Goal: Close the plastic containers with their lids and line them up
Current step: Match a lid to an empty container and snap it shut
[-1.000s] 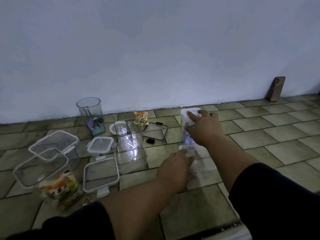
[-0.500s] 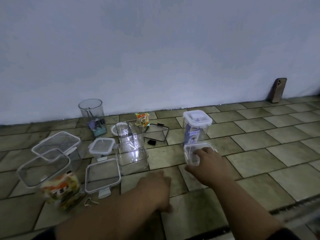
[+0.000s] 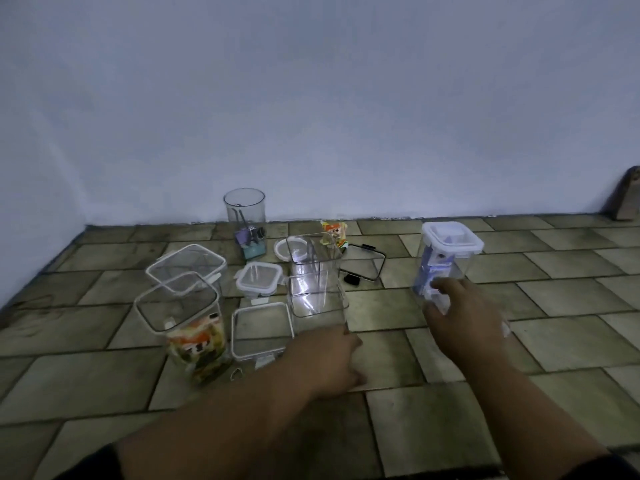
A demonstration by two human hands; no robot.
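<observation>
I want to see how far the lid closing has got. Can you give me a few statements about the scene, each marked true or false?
1. The tall container on the right wears its white lid. True.
2. The left hand holds a lid. False: it holds nothing.
3. The clear container beside the black-rimmed lid is closed. False: its top is open.
4. The round cup stands by the wall. True.
5. The black-rimmed lid sits on a container. False: it lies on the floor.
</observation>
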